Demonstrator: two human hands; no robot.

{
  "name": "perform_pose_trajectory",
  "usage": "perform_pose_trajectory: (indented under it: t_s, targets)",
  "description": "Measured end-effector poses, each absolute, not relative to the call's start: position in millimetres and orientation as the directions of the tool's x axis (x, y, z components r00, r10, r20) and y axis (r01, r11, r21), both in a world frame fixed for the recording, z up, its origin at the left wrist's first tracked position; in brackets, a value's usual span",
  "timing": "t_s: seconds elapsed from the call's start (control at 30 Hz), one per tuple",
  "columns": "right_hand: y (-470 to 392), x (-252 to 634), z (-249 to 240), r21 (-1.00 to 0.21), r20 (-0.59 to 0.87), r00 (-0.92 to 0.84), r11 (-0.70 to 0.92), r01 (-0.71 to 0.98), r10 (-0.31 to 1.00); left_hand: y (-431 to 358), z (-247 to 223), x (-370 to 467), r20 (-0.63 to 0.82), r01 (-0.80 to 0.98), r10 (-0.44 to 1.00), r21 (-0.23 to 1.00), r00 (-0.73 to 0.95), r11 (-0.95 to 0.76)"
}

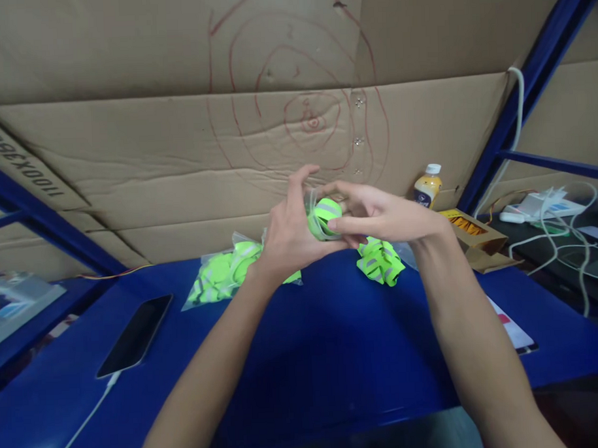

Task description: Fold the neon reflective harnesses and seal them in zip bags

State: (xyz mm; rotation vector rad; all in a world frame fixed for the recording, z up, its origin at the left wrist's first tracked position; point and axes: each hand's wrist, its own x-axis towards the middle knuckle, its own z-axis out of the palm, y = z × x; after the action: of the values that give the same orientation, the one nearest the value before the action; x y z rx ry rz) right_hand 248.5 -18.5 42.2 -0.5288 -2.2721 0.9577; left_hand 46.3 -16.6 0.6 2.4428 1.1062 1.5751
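Above the blue table, my two hands meet around a small clear plastic bag [312,217] with a rolled neon-yellow reflective band [329,210] in it. My left hand [292,227] grips the bag from the left, its index finger raised. On the right side, my right hand [372,211] has its thumb pressed on the band, with the other fingers behind it. Behind my left wrist lie clear bags of neon-yellow reflective bands [217,276]. A loose pile of the same bands [380,261] rests on the table below my right hand.
A phone [135,335] with a white cable lies on the blue table [323,367] at left. A bottle [428,185] and an open cardboard box [476,237] stand at the back right. Cardboard [153,137] walls the back; blue frame posts [515,105] rise at the sides.
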Motion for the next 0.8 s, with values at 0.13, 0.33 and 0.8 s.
perform_pose_trajectory:
  t_s: [0.13,0.33,0.8]
  targets:
    - [-19.6,246.3,42.5,-0.773,0.391,-0.668,0.620,0.136,0.633,-15.3,-0.6,46.6,0.801,0.564,0.551,0.350,0.234,-0.748]
    - [-27.5,207.3,37.4,-0.484,0.591,-0.434,0.729,0.483,0.680,-10.5,-9.0,48.5,0.847,0.542,0.469,0.278,0.251,-0.793]
    - [-45.0,226.7,51.2,-0.428,0.694,-0.449,0.825,0.370,0.562,-13.5,4.1,39.6,0.833,0.512,0.536,0.405,0.134,-0.758]
